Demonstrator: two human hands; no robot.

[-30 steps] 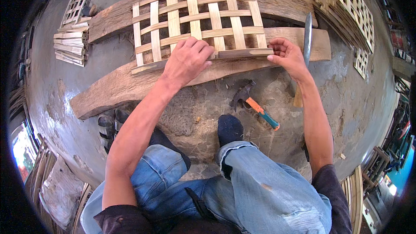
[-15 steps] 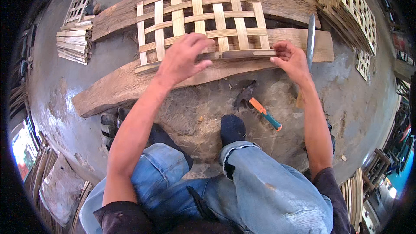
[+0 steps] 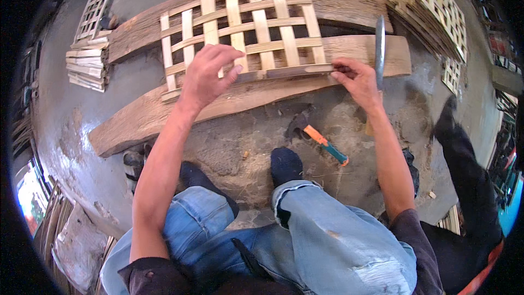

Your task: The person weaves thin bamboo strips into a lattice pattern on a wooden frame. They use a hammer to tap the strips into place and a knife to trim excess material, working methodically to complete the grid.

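Left hand [image 3: 206,74] on bamboo lattice [image 3: 240,27]; right hand [image 3: 356,79] pinching strip [image 3: 289,71]

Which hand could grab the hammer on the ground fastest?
Probably the right hand. It pinches the end of the bottom bamboo strip, and the orange-handled hammer lies just below it. The left hand rests farther left on the woven lattice.

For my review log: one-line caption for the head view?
Both hands, left hand and right hand, press a strip against a woven lattice lying across planks.

Pale matt bamboo-strip lattice [image 3: 240,30] on rough, weathered wooden planks [image 3: 262,90]
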